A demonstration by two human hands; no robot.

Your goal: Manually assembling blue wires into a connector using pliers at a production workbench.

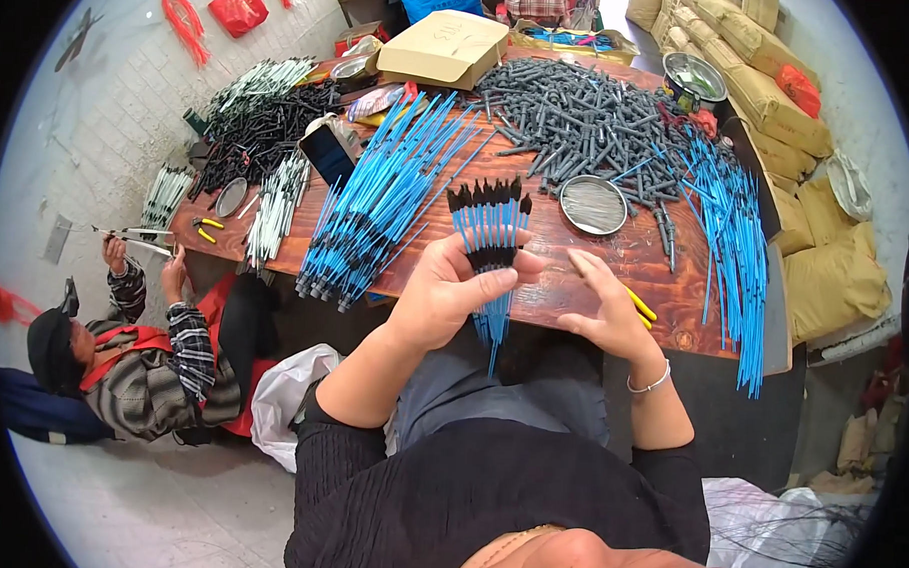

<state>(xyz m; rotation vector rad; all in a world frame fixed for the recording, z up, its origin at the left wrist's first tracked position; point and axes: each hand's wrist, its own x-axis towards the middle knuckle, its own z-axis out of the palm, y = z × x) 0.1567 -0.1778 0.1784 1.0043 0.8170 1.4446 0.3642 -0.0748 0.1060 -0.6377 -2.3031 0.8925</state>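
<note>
My left hand is closed around a fan-shaped bundle of thin blue rods with dark tips. The bundle stands upright at the near table edge, tips pointing away from me, and its lower ends hang below my fingers. Just to the right, my right hand is held apart from the bundle, thumb and fingers spread, with nothing seen in it. Beyond that hand lies a round metal dish of thin, pale pins. Yellow-handled pliers lie partly hidden behind the right hand.
On the wooden table, a large heap of grey tubular pieces lies ahead. Blue rod bundles flank me, left and right. A cardboard box stands at the back. At left, a co-worker handles white rods.
</note>
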